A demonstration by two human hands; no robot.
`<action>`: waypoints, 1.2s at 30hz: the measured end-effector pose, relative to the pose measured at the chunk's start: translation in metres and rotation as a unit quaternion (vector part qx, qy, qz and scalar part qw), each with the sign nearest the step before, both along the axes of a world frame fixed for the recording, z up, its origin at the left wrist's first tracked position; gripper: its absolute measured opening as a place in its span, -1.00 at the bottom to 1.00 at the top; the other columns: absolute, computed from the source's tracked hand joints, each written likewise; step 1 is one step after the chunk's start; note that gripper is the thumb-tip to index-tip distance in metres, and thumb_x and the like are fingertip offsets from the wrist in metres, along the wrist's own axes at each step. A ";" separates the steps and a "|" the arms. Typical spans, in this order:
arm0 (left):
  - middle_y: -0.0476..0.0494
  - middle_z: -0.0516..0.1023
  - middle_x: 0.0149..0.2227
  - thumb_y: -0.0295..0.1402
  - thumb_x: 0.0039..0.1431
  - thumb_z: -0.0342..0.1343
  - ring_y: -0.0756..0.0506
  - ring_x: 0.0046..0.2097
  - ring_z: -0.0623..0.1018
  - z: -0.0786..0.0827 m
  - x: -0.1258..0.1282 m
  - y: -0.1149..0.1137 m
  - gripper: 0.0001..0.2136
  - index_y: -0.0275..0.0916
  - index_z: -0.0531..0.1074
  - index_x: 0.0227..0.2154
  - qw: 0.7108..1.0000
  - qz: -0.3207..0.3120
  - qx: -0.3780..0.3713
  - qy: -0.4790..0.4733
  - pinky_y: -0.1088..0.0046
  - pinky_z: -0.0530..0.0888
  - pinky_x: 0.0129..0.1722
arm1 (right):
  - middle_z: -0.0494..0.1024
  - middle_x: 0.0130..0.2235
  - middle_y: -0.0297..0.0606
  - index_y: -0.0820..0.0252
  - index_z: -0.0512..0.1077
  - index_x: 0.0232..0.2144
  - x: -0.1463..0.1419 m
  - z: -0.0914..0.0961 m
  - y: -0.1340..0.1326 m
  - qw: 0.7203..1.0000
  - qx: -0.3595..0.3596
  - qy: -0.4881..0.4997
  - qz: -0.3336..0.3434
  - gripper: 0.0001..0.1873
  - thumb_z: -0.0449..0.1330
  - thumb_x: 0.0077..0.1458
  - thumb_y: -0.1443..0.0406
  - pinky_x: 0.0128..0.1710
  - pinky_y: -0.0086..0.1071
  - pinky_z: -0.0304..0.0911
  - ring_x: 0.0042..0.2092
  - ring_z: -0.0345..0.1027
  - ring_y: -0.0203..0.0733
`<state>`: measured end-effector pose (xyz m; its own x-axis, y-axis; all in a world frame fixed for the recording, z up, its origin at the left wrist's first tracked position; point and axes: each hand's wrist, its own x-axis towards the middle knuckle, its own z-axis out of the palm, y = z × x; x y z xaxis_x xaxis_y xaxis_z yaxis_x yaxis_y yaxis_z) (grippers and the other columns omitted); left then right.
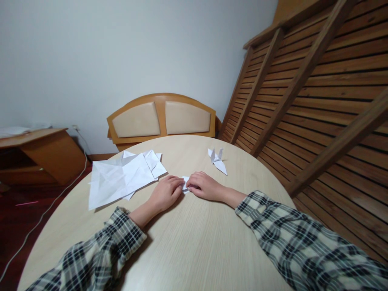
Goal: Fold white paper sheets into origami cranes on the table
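Two cream-and-black plaid cloth sleeves (281, 226) lie nearest. The right hand's (207, 186) grip pinches one small folded white paper (184, 186) on one round, pale wooden table (188, 250); the left hand (165, 194) touches it, whether pinching I cannot tell. Likely creasing; next calls for even pressure. Beyond: one white paper crane (217, 160); left: creased white sheets (127, 176), too overlapped to count.

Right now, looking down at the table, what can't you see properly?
All in the head view:
- The small white paper: the left hand and right hand cover most of it, so its shape is unclear.
- The lower sheets in the paper pile: hidden under the top ones.
- The round table: its near rim is cut off by the bottom edge.
- The desk: cut off by the left edge.
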<state>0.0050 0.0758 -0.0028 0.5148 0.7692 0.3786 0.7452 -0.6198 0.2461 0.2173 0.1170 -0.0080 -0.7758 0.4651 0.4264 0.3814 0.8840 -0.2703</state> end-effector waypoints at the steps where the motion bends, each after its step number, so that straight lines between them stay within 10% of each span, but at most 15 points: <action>1: -0.14 0.62 -0.05 -0.39 0.30 -0.01 -0.19 -0.02 0.53 0.001 0.001 -0.001 -0.75 -0.21 0.54 -0.09 1.000 0.000 -0.001 0.002 0.19 0.43 0.05 | 0.55 -0.25 -0.22 0.21 0.48 -0.25 0.000 0.000 0.000 1.000 0.000 0.001 -0.002 -0.88 0.14 0.20 0.38 -0.09 -0.29 0.18 -0.16 0.35 -0.17; 36: -0.28 0.57 -0.14 -0.46 0.19 0.11 -0.21 -0.12 0.56 -0.006 -0.001 0.002 -0.80 -0.30 0.48 -0.11 0.996 0.071 -0.040 -0.035 0.24 0.48 -0.08 | 0.54 -0.26 -0.22 0.17 0.59 -0.31 0.001 -0.007 0.006 0.999 -0.002 0.029 -0.017 -0.82 0.23 0.09 0.47 -0.09 -0.25 0.24 -0.17 0.40 -0.15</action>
